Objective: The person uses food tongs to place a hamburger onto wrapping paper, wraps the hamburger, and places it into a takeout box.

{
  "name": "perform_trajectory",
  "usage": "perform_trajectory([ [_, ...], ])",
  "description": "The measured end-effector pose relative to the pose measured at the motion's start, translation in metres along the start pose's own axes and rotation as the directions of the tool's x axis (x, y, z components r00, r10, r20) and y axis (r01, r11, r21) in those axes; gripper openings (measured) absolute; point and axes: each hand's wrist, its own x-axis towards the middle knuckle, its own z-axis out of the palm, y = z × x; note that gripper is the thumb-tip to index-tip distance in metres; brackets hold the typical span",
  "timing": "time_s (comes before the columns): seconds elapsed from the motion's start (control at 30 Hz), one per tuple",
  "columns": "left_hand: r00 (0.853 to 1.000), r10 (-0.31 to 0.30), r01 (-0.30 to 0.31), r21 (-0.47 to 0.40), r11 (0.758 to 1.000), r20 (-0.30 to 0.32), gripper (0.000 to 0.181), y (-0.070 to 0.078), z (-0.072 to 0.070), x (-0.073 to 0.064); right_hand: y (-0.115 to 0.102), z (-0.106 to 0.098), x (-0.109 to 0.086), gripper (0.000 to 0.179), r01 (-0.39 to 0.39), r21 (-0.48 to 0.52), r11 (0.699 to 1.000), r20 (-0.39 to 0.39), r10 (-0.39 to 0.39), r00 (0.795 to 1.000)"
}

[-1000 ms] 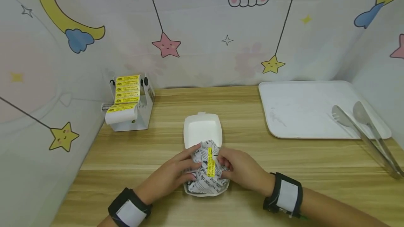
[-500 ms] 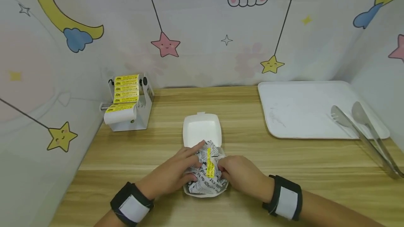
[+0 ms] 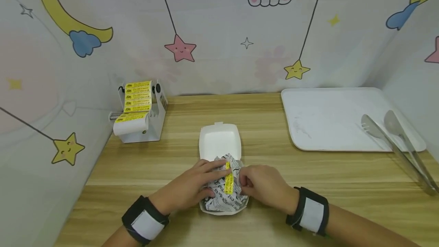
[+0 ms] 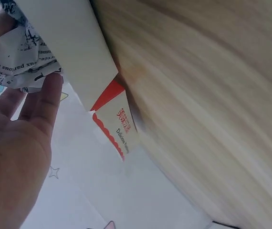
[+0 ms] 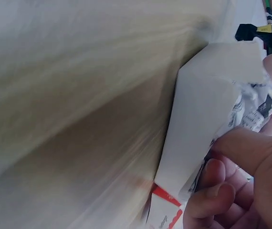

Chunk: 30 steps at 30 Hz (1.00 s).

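Observation:
A bundle point(image 3: 224, 199) wrapped in newsprint paper, with a yellow label point(image 3: 229, 183) stuck on top, sits in a small white hinged takeaway box point(image 3: 220, 140) whose lid lies back. My left hand point(image 3: 188, 186) rests on the bundle with its fingers stretched over the paper, fingertips touching the label's upper part. At the opposite side, my right hand point(image 3: 265, 186) has curled fingers; in the right wrist view its thumb and index finger pinch the newsprint paper point(image 5: 257, 107) by the box rim. What the paper wraps is hidden.
A label dispenser point(image 3: 140, 113) with a roll of yellow labels stands at the back left. At the right back lies a white tray point(image 3: 329, 117), with metal tongs point(image 3: 404, 148) across its front right edge. A patterned curtain point(image 3: 219, 68) borders the wooden table point(image 3: 154, 170).
My left fingers have slid right across the top of the bundle onto the label. My right hand has stayed at the box's right side, shifting only slightly.

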Motion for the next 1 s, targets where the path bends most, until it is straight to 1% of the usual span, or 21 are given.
perform_trajectory([
  [0.13,1.000,0.020,-0.020,0.060,0.998,-0.001,0.083,0.003,0.001,0.001,-0.003,-0.001,0.001,0.032,-0.001,-0.060,0.998,0.020,0.002,1.000],
  [0.2,1.000,0.016,-0.017,0.081,0.997,0.005,0.079,0.005,0.001,0.001,-0.004,-0.002,0.002,0.033,0.012,-0.075,0.997,0.042,-0.009,0.999],
  [0.27,1.000,0.008,-0.009,0.091,0.996,0.011,0.071,0.006,0.001,0.001,-0.004,-0.003,0.002,0.033,0.022,-0.059,0.998,0.069,-0.018,0.997],
  [0.37,1.000,-0.014,0.012,0.091,0.996,0.019,0.066,0.007,0.000,0.002,0.000,-0.005,0.003,0.031,0.027,0.034,0.999,0.110,-0.031,0.993],
  [0.43,1.000,-0.019,0.017,0.095,0.995,0.023,0.065,0.007,0.000,0.002,0.006,-0.009,0.004,0.029,0.025,0.134,0.991,0.156,-0.046,0.987],
  [0.5,1.000,-0.018,0.016,0.096,0.995,0.022,0.065,0.008,0.000,0.002,0.014,-0.016,0.007,0.025,0.025,0.251,0.968,0.211,-0.080,0.974],
  [0.57,1.000,-0.016,0.014,0.099,0.995,0.018,0.065,0.007,0.000,0.001,0.022,-0.023,0.014,0.018,0.014,0.361,0.933,0.268,-0.118,0.956],
  [0.6,1.000,-0.013,0.011,0.102,0.995,0.018,0.065,0.007,0.000,0.001,0.026,-0.027,0.019,0.014,-0.002,0.408,0.913,0.285,-0.126,0.950],
  [0.63,1.000,-0.010,0.008,0.105,0.994,0.018,0.065,0.006,0.000,0.000,0.031,-0.031,0.024,0.010,-0.028,0.445,0.895,0.290,-0.114,0.950],
  [0.67,1.000,-0.011,0.009,0.105,0.994,0.019,0.065,0.006,0.000,0.000,0.036,-0.034,0.030,0.007,-0.055,0.462,0.885,0.275,-0.084,0.958],
  [0.7,1.000,-0.012,0.010,0.107,0.994,0.021,0.065,0.006,0.000,0.000,0.040,-0.036,0.036,0.005,-0.098,0.470,0.877,0.252,-0.027,0.967],
  [0.73,1.000,-0.015,0.013,0.107,0.994,0.023,0.065,0.006,0.000,0.000,0.044,-0.038,0.042,0.007,-0.133,0.467,0.874,0.210,0.036,0.977],
  [0.77,1.000,-0.018,0.016,0.109,0.994,0.025,0.065,0.005,0.000,-0.001,0.048,-0.038,0.049,0.011,-0.175,0.465,0.868,0.166,0.109,0.980],
  [0.8,0.999,-0.022,0.019,0.109,0.994,0.027,0.065,0.005,0.001,-0.001,0.051,-0.038,0.054,0.017,-0.220,0.461,0.860,0.125,0.183,0.975],
  [0.87,0.999,-0.029,0.026,0.107,0.994,0.030,0.066,0.005,0.001,-0.002,0.057,-0.035,0.065,0.031,-0.304,0.459,0.835,0.069,0.308,0.949],
  [0.93,0.999,-0.031,0.028,0.107,0.994,0.031,0.066,0.006,0.001,-0.002,0.060,-0.031,0.072,0.045,-0.355,0.476,0.805,0.074,0.365,0.928],
  [1.0,0.999,-0.034,0.030,0.107,0.994,0.034,0.067,0.006,0.001,-0.002,0.061,-0.026,0.077,0.054,-0.388,0.506,0.770,0.118,0.384,0.916],
])
